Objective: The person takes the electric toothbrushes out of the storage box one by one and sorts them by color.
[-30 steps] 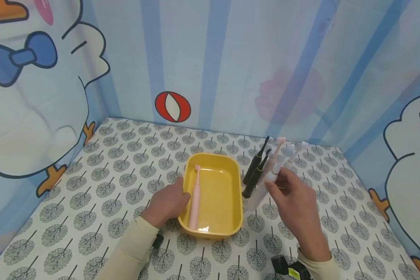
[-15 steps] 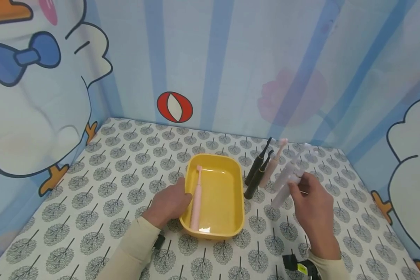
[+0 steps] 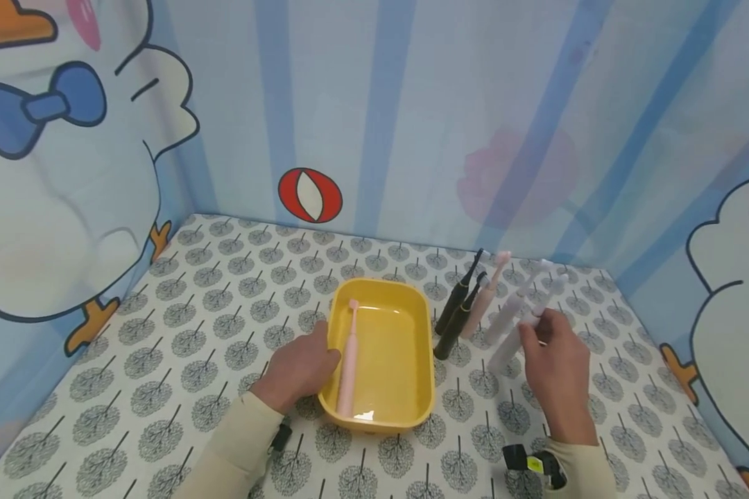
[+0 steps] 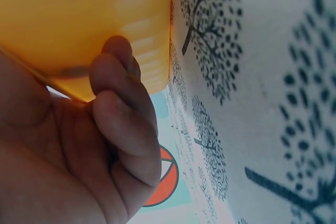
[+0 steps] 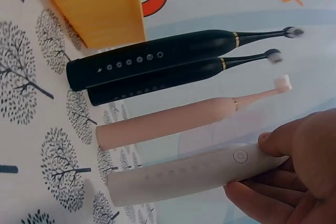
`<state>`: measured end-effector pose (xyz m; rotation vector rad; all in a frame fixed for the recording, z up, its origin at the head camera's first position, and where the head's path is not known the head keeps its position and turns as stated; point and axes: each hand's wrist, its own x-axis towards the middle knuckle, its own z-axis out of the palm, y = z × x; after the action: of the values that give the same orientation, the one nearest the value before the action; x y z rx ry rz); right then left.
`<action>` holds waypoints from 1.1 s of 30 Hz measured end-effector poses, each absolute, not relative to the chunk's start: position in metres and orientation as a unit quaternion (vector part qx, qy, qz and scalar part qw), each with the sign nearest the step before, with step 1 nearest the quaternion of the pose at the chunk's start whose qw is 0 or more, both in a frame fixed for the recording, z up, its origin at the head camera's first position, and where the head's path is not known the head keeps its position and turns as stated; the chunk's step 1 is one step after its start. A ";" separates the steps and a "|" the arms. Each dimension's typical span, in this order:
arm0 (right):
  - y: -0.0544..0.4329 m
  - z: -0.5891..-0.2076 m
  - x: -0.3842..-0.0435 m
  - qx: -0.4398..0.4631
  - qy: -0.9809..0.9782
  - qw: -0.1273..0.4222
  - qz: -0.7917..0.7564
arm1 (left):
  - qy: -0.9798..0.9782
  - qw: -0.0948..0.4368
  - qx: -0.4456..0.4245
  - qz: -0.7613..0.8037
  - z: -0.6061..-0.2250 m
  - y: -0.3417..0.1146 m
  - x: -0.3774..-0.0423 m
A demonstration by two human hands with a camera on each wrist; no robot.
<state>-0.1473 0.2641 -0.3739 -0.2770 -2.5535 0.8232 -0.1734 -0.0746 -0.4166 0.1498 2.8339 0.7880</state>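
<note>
My left hand (image 3: 302,366) grips the left rim of a yellow tray (image 3: 396,360), its curled fingers outside against the wall in the left wrist view. A pink electric toothbrush (image 3: 348,374) lies along the tray's left side, head pointing away. To the right, my right hand (image 3: 558,371) pinches a white electric toothbrush (image 5: 178,174) near the top of its handle, holding it upright with its base close to the cloth. Just behind it stands a second white toothbrush (image 3: 504,320), hidden in the right wrist view.
Two black electric toothbrushes (image 3: 454,305) and a pink one (image 5: 168,123) stand upright between the tray and the white pair. A tree-patterned cloth (image 3: 212,378) covers the table. Behind it hangs a blue striped cartoon backdrop (image 3: 424,125).
My right hand has carried the white toothbrush rightward from beside the black ones to the right end of the standing toothbrushes, then lowered it slightly. The left hand keeps its grip on the tray.
</note>
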 end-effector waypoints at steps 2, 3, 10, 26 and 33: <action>0.265 -0.377 -0.150 -0.107 -0.925 0.217 0.294 | 0.957 0.099 0.051 0.267 -0.417 -0.074 -0.174; 0.265 -0.378 -0.151 -0.110 -0.926 0.215 0.292 | 0.957 0.100 0.051 0.267 -0.417 -0.074 -0.174; 0.268 -0.389 -0.157 -0.105 -0.928 0.213 0.288 | 0.959 0.099 0.052 0.262 -0.419 -0.073 -0.174; 0.270 -0.391 -0.154 -0.085 -0.925 0.215 0.301 | 0.958 0.094 0.052 0.266 -0.418 -0.075 -0.176; 0.272 -0.389 -0.151 -0.093 -0.927 0.191 0.310 | 0.958 0.094 0.051 0.265 -0.417 -0.074 -0.175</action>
<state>-0.1508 0.2717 -0.3893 -0.2605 -2.6037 0.8698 -0.1746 -0.0744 -0.4174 0.1522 2.8425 0.7858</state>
